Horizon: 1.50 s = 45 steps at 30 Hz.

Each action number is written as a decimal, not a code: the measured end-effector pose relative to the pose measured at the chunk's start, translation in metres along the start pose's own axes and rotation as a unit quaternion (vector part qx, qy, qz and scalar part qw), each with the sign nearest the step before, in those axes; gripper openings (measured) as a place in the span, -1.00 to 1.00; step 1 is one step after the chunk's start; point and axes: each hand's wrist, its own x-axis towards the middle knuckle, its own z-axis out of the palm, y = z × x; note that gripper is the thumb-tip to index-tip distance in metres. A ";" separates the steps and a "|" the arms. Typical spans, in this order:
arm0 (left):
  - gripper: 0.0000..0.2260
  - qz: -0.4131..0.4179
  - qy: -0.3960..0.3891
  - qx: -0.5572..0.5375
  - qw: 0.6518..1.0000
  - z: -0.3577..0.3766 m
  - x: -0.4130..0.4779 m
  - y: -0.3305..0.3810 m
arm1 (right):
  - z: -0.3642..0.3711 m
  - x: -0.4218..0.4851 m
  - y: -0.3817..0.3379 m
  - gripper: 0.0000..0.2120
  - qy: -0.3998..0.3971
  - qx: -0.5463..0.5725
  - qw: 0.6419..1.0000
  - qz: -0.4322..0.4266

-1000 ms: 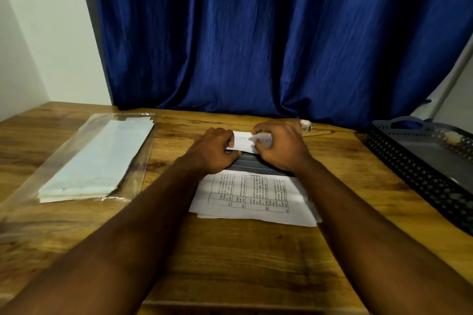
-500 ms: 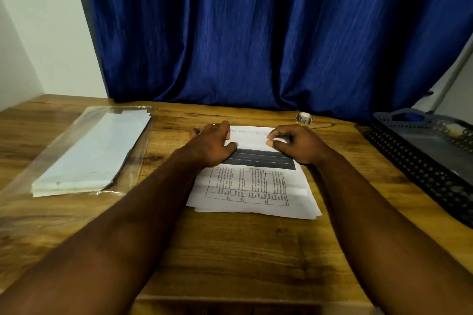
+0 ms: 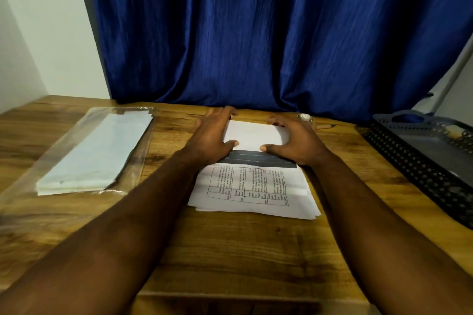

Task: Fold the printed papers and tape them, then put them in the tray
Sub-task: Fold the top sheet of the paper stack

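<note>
Printed papers [image 3: 252, 188] — stacked mid-table [image 3: 230, 250], far part folded over. Left hand [image 3: 213, 137]: fingers straight, together, thumb pressing the fold. Right hand [image 3: 294, 139]: fingers spread, seemingly pressing too. Tray [image 3: 409, 169] — right, well apart.

The rear of the table [image 3: 243, 258] is closed off by a blue curtain [image 3: 256, 33] that hangs down to the wood. The left flank is taken up by a plastic sleeve of paper [image 3: 94, 153]. The right flank is barred by the perforated wall of the tray [image 3: 409, 169]. The centre is occupied by the paper stack [image 3: 256, 194]. The left hand [image 3: 212, 138] and right hand [image 3: 294, 140] are set on its far half, and both forearms are laid across the approach from the near edge. A tape roll [image 3: 304, 117] and a pencil [image 3: 325, 126] are lodged just behind the right hand, before the curtain. Open wood is found between sleeve and stack, between stack and tray, and between the forearms.
</note>
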 end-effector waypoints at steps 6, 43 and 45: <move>-0.81 0.047 0.064 0.078 0.994 -0.003 0.005 0.000 | -0.007 0.004 -0.007 -0.74 0.066 -0.070 0.995 -0.030; -0.94 -0.056 -0.091 0.000 0.994 0.022 0.005 -0.012 | 0.024 0.001 -0.018 -0.43 -0.229 -0.108 0.957 0.142; -0.96 -0.059 -0.090 0.003 0.994 0.023 0.004 -0.014 | 0.024 0.001 -0.009 -0.41 -0.219 -0.127 0.953 0.165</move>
